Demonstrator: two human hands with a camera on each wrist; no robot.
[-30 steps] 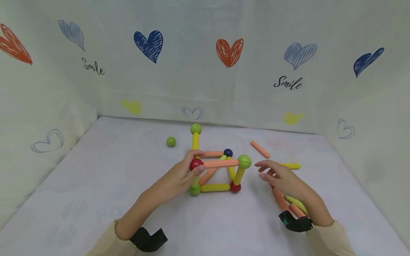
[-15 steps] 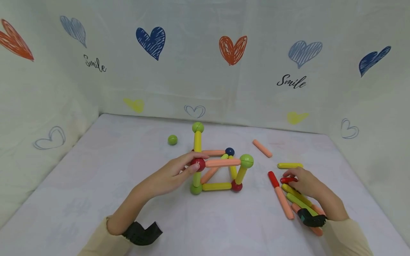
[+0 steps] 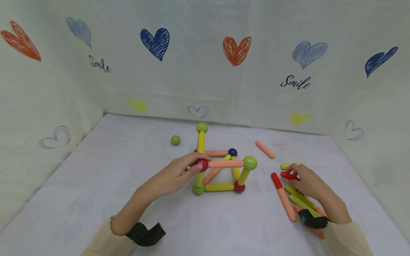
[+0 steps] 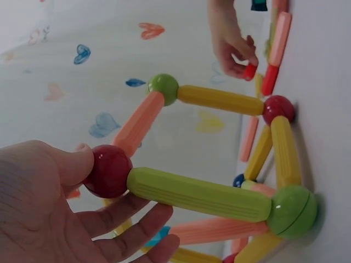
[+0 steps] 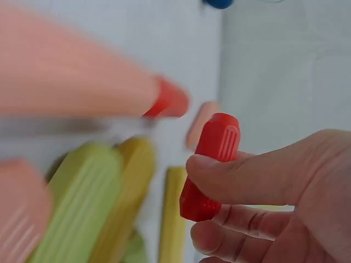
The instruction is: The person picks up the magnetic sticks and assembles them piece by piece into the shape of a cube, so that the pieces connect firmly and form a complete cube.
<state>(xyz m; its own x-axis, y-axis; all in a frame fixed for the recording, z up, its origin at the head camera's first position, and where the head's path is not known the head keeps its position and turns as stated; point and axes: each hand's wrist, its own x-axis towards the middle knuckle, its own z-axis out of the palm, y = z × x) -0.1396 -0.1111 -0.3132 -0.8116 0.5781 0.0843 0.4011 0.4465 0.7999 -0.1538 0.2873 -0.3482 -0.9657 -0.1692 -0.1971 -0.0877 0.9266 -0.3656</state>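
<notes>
A frame of magnetic rods and balls stands on the table, with a red ball (image 4: 108,171) at its near upper left corner. My left hand (image 3: 179,172) grips that ball between thumb and fingers. From it a salmon rod (image 3: 225,164) runs right to a green ball (image 3: 250,163), and a light green rod (image 4: 200,193) goes down to another green ball (image 4: 294,211). Over at the right, my right hand (image 3: 309,181) pinches a short red rod (image 5: 219,137) between thumb and fingers, above the loose rods. The rod's middle is partly hidden by the thumb.
Loose yellow, green and salmon rods (image 3: 287,204) lie under and beside my right forearm, one of them end to end with a red piece (image 3: 277,180). A salmon rod (image 3: 265,149) lies farther back. One green ball (image 3: 175,140) sits behind the frame, left of it.
My right hand has gone from beside the frame, holding nothing, to the loose rods at the right and picked up a short red rod. My left hand keeps its grip on the red ball.
</notes>
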